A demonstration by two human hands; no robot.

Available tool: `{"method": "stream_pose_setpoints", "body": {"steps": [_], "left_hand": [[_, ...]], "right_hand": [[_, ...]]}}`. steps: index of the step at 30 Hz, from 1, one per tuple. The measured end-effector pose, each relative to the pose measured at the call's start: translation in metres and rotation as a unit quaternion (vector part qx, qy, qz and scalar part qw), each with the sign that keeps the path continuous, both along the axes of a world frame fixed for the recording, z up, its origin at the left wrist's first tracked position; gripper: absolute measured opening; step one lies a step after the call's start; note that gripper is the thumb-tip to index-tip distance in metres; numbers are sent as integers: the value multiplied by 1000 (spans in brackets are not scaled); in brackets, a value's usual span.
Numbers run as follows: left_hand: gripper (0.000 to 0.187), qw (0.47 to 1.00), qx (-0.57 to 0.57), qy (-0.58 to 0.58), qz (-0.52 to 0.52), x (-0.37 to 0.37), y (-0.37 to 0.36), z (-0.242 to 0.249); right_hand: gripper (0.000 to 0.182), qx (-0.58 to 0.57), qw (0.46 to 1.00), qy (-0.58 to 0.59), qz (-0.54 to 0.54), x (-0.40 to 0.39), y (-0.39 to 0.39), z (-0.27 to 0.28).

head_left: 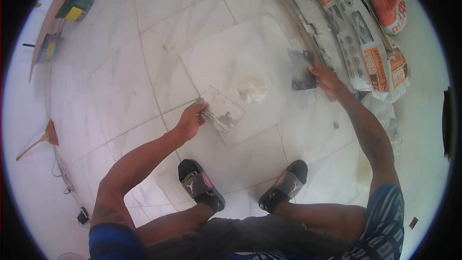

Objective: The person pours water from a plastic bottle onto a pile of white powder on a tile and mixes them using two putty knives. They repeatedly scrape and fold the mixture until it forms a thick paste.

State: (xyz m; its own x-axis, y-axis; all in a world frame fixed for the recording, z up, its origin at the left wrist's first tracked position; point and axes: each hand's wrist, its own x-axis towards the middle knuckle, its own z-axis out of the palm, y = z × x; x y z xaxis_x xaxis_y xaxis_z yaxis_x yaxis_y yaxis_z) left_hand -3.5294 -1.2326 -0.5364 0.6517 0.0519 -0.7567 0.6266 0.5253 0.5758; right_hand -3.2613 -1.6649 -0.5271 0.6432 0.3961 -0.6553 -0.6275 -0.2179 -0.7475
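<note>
In the lower middle of the head view, my left hand point(191, 121) is closed on the edge of a thin square plate point(225, 110) smeared with white compound. The plate lies low over the floor tiles. Off to the right, my right hand point(326, 79) pinches the edge of a dark, shiny square plate point(302, 70) with pale dust on it. Between the two plates a small heap of white powdery compound point(251, 90) sits on a pale, dusted patch of the tiled floor point(192, 53).
Printed paper bags of skim coat point(356, 33) lie stacked at the upper right, with a red and white bag point(385, 0) beyond them. My sandalled feet point(199, 183) stand below the heap. Green and yellow tubs point(79, 5) are at upper left; a cable point(62, 173) runs along the left.
</note>
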Motion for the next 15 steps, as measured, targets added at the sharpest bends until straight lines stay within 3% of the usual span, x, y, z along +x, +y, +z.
{"method": "stream_pose_setpoints", "body": {"steps": [2,5,8,11,13,14,15], "left_hand": [[24,1000,-9,-10,-1,0,3,-2],[29,998,-46,-33,9,-1,10,-2],[34,993,-91,-57,46,5,4,16],[37,988,-83,-71,108,11,7,17],[39,984,-55,-87,146,10,11,12],[36,987,116,-99,45,10,10,22],[33,951,282,-109,-59,12,8,37]], "right_hand": [[55,-36,999,2,-33,-8,8,19],[46,79,991,63,-91,-22,17,38],[33,76,991,-14,-106,-25,7,-1],[26,104,983,20,-152,-38,30,23],[24,66,987,-83,-120,-41,27,9],[23,46,985,-130,-103,-46,25,-1],[22,30,978,-159,-130,-52,26,-11]]}}
